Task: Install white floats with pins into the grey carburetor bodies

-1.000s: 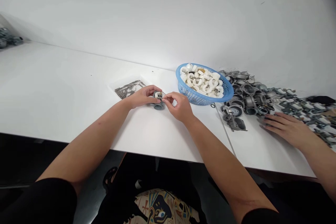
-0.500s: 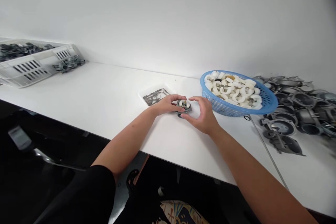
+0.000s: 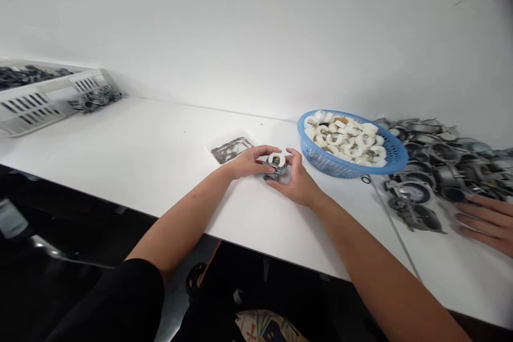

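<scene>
Left of the basket (image 3: 328,160), my half-curled left hand (image 3: 248,164) and right hand (image 3: 299,181) hold a carburetor body (image 3: 281,170), seemingly seating its float (image 3: 282,160); next needs steady alignment.

My feed showed loads of bare table (image 3: 144,144) left of the tray (image 3: 208,149), toward the crate (image 3: 60,98), plus a gap between the forearms (image 3: 188,206). Going right was the pain: basket (image 3: 320,157) just past the right hand (image 3: 298,179), then castings (image 3: 444,176) and a coworker's hand (image 3: 491,219). Tray crowded the left hand (image 3: 248,163).
</scene>
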### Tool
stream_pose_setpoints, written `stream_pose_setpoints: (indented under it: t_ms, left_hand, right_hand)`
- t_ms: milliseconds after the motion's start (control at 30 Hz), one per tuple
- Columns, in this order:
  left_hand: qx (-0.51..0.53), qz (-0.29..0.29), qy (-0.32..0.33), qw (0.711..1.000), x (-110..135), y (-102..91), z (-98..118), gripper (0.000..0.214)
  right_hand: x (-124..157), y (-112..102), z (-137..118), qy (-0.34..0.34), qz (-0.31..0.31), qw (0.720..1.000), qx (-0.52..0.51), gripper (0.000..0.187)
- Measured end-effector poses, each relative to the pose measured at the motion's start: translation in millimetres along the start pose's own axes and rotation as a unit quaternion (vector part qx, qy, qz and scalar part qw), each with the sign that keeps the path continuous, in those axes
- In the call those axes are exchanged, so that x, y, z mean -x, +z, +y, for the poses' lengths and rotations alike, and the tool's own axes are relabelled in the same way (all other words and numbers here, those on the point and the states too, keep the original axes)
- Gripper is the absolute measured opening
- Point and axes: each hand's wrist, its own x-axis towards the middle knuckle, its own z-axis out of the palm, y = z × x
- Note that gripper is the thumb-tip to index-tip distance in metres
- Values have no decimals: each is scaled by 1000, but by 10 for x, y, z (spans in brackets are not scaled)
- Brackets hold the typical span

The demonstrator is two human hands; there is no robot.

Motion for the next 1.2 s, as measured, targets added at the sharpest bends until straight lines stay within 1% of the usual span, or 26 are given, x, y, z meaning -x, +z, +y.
stream_pose_setpoints:
  t_ms: [100,200,300,367,433,533,667,733,833,900,967,1067,1133,1200]
  left_hand:
    - [21,-21,-7,1000,19,19,35,58]
    - [25,-37,-21,999,31,30,70,55]
    - [9,-28,-47,998,34,44,80,52]
    - [-2,-14,-57,998,30,48,66,54]
    - [-5,-13,-63,998,24,46,43,56]
    - [5,-20,-82,996,20,42,22,57]
    - [-10,-18,-87,996,29,43,44,58]
    - [-27,-12,-90,996,34,48,72,64]
    - [-66,13,-90,994,36,65,105,74]
    - [-88,20,-86,992,32,76,105,73]
    - [-89,32,-63,993,25,80,86,69]
    - [-42,87,-15,995,9,71,41,60]
    - [5,128,-4,992,-2,63,24,48]
    - [43,150,-1,988,-9,60,33,41]
  right_hand:
    - [20,5,-26,-4,-12,1000,-8,102]
    - [20,14,-29,-14,-19,999,-23,90]
    - [13,38,2,-18,-30,996,-84,79]
    - [9,63,28,-9,-39,991,-127,80]
    - [7,85,41,4,-39,988,-149,81]
    - [12,96,33,20,-32,987,-154,83]
    - [26,99,22,23,-33,985,-165,87]
    - [31,106,31,18,-36,983,-179,89]
    - [34,106,49,7,-38,981,-189,94]
    - [34,86,46,-1,-37,980,-196,95]
    - [36,47,19,-9,-27,976,-216,92]
    - [62,-38,-65,-17,-2,965,-261,90]
    - [113,-117,-139,-15,4,959,-282,91]
    - [206,-224,-210,-11,4,956,-295,91]
